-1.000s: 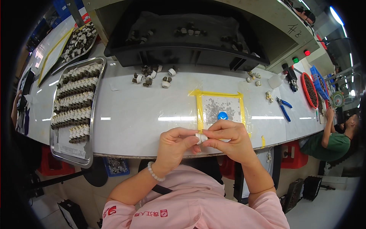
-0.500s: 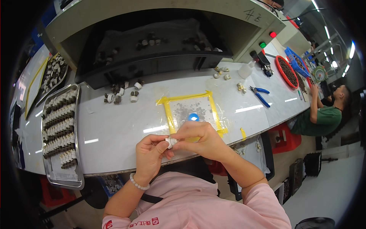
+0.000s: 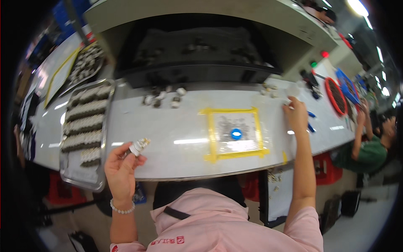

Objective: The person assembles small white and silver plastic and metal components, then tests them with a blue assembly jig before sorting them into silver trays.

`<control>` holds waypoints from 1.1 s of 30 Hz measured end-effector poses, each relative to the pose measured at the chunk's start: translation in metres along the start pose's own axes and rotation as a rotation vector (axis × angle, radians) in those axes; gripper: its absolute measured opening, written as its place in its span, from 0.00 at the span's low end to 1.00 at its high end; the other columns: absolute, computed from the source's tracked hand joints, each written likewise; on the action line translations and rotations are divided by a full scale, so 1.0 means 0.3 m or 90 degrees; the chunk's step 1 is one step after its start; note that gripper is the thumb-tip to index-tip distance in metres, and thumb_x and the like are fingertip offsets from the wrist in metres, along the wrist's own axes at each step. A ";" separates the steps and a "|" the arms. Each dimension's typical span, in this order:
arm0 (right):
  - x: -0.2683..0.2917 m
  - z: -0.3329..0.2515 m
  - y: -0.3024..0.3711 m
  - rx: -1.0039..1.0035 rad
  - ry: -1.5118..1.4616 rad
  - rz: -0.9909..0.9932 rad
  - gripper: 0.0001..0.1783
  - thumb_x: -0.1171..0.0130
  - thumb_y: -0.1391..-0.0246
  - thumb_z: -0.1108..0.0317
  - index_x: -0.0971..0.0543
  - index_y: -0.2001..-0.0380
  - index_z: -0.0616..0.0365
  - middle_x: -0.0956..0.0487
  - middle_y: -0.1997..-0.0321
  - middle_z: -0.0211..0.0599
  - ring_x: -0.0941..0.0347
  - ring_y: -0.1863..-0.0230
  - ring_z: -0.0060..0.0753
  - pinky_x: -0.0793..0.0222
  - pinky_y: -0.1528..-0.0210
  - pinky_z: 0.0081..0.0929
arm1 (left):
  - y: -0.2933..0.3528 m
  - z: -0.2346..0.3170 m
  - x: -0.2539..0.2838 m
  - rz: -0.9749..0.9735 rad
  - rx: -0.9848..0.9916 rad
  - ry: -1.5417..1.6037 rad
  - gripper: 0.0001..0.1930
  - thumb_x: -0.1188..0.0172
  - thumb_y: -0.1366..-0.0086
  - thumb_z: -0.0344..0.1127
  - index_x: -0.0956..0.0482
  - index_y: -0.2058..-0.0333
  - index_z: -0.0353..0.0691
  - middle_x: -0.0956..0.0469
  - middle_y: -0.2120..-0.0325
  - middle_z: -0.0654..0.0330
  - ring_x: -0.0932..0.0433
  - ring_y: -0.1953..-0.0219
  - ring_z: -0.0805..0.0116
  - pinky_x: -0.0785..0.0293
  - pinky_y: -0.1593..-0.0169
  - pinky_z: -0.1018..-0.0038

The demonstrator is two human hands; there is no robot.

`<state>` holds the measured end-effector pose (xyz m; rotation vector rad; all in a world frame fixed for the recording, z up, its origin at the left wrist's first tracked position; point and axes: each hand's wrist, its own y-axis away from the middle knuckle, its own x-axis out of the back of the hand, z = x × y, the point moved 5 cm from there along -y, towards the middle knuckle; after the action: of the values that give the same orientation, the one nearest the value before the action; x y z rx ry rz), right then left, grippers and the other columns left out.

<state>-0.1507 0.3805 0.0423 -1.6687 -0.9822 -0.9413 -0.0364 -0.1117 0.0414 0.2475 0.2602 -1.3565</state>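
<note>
Room opens up between our left hand (image 3: 121, 170) and our right hand (image 3: 296, 111).
Half a second ago, both our hands were on the white piece (image 3: 136, 148); now our left hand has it alone, to the left of the taped square (image 3: 212, 134). Our left thumb and fingers pinch it, and its yellowish end sticks out. Our right hand has gone to the right of the square, by the blue cutters (image 3: 311, 127). Its fingers are bent and close together, but we can't tell if they have hold of anything. We think this means the two-hand work on the piece has stopped for now. The blue cap (image 3: 236, 134) sits on the square, and the tray (image 3: 82, 174) is far left of it.
</note>
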 end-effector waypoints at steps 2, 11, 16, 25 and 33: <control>-0.011 0.041 0.009 0.111 0.009 0.060 0.14 0.41 0.56 0.72 0.23 0.62 0.58 0.23 0.66 0.42 0.28 0.62 0.42 0.32 0.59 0.34 | -0.012 0.089 0.135 0.072 -0.138 -0.136 0.14 0.48 0.41 0.20 0.30 0.55 0.28 0.24 0.66 0.53 0.23 0.66 0.67 0.27 0.59 0.75; -0.010 -0.178 0.228 0.039 -0.421 -0.269 0.11 0.44 0.58 0.77 0.24 0.66 0.62 0.27 0.72 0.27 0.36 0.72 0.18 0.39 0.70 0.18 | 0.049 0.258 0.604 0.373 -0.304 -0.734 0.11 0.40 0.45 0.27 0.22 0.62 0.34 0.21 0.66 0.58 0.24 0.66 0.72 0.30 0.64 0.77; -0.024 -0.211 0.253 0.100 -0.392 -0.245 0.11 0.46 0.56 0.78 0.24 0.65 0.65 0.29 0.72 0.30 0.36 0.73 0.20 0.40 0.70 0.18 | 0.013 0.214 0.657 0.365 -0.174 -0.732 0.11 0.40 0.45 0.28 0.22 0.61 0.37 0.21 0.68 0.57 0.24 0.66 0.71 0.30 0.64 0.76; 0.010 -0.246 0.266 0.108 -0.293 -0.181 0.14 0.41 0.56 0.77 0.22 0.63 0.66 0.27 0.71 0.36 0.31 0.70 0.28 0.36 0.67 0.22 | 0.019 0.211 0.653 0.335 -0.153 -0.772 0.11 0.44 0.40 0.32 0.23 0.61 0.32 0.22 0.65 0.54 0.24 0.64 0.69 0.29 0.60 0.76; 0.055 -0.330 0.302 0.124 -0.367 -0.213 0.15 0.38 0.61 0.77 0.22 0.64 0.66 0.25 0.70 0.39 0.29 0.70 0.31 0.33 0.65 0.23 | -0.118 0.147 0.035 0.017 -0.388 -0.736 0.17 0.38 0.47 0.27 0.26 0.57 0.33 0.25 0.59 0.57 0.26 0.61 0.70 0.30 0.61 0.76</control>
<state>-0.0760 0.2681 0.0516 -1.6670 -1.7227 -0.5445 -0.0673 -0.1424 0.0787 -1.0213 -0.3112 -1.1384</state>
